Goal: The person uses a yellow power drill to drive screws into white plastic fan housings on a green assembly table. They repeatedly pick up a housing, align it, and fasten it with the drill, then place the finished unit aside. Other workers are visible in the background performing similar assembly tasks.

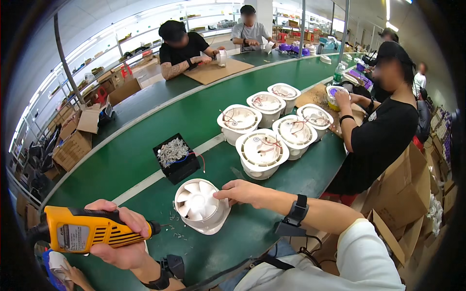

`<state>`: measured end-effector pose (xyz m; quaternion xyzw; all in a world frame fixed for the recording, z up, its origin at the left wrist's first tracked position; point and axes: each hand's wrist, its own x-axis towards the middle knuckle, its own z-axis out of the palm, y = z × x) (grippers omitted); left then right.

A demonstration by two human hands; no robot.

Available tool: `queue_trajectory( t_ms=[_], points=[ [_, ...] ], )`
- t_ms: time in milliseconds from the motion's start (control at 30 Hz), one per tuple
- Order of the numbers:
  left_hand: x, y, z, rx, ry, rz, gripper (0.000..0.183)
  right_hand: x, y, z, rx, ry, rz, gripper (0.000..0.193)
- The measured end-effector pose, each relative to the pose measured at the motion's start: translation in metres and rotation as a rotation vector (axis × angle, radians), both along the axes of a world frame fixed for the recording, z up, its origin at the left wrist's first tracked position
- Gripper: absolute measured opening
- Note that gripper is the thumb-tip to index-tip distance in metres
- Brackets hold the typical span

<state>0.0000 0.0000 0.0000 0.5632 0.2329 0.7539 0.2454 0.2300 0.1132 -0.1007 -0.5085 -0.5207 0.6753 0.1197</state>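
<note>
My left hand (127, 253) is wrapped round a yellow and black electric screwdriver (73, 234), its thin bit pointing right toward a white fan (198, 201). The fan rests on the green table with its blades facing up inside a round housing. My right hand (242, 192) grips the housing's right rim, thumb on top and the other fingers partly hidden. Between the bit and the fan, several loose screws (178, 236) lie scattered. Just beyond the fan sits a black box (183, 170) filled with small screws (173, 151), with red and blue wires over its edge.
Several white housings (262, 150) with red wires stand in rows ahead right. A green conveyor belt (121, 150) runs past. Co-workers sit across it and at right, one holding a yellow and purple part (334, 97). Another person's hand (75, 275) shows lower left. Cardboard boxes (400, 194) stand right.
</note>
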Motion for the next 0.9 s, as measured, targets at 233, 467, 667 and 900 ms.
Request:
queue_trajectory(
  t_ms=[233,467,667,900],
  points=[
    [-0.003,-0.005,0.002,-0.048,-0.049,0.045,0.079,0.003,-0.001,0.012,0.289,-0.086,-0.098,0.084],
    [-0.004,-0.005,0.004,-0.062,-0.026,0.047,0.082,0.004,0.007,0.006,0.383,-0.183,-0.149,0.086],
    [-0.004,-0.003,0.003,-0.067,-0.011,0.032,0.083,0.006,0.020,0.022,-0.030,-0.095,-0.044,0.087],
    [0.002,0.002,-0.001,-0.084,-0.052,0.020,0.083,0.017,0.031,0.014,-0.232,-0.021,-0.072,0.083]
  ],
)
